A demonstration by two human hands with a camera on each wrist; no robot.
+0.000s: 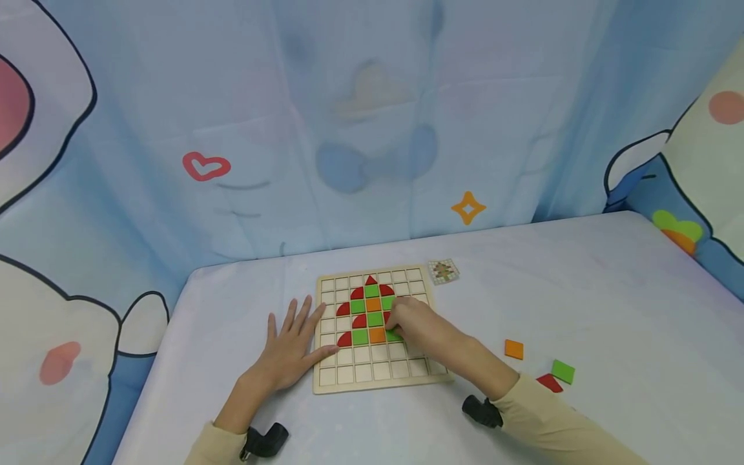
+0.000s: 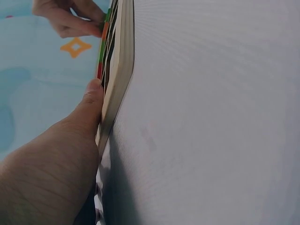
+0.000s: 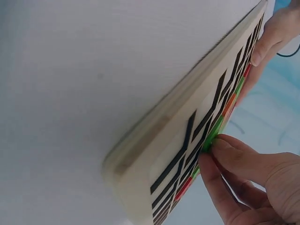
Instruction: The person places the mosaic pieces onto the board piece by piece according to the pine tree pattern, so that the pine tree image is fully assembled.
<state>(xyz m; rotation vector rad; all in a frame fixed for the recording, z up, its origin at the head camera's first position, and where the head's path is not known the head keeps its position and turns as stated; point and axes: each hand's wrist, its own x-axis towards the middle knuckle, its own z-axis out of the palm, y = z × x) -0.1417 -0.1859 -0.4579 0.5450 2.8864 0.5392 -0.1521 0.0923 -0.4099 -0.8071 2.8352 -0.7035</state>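
A wooden grid board (image 1: 345,376) lies on the table, with red, green and orange tiles set in a tree-like pattern. The left hand (image 1: 290,352) rests at the board's left side, its fingers spread and its thumb on the frame, as the left wrist view also shows. Over the right part of the pattern, the right hand (image 1: 420,328) pinches a green square tile (image 3: 212,135) between thumb and fingertips. That tile sits at the grid surface beside an orange tile (image 1: 377,334). The right hand hides some cells on the board's right side.
A small pattern card (image 1: 444,271) lies by the board's far right corner. To the right on the white cloth are a loose orange square (image 1: 514,349), a green square (image 1: 563,371) and a red curved piece (image 1: 549,383). A printed blue curtain (image 1: 372,213) hangs behind the table.
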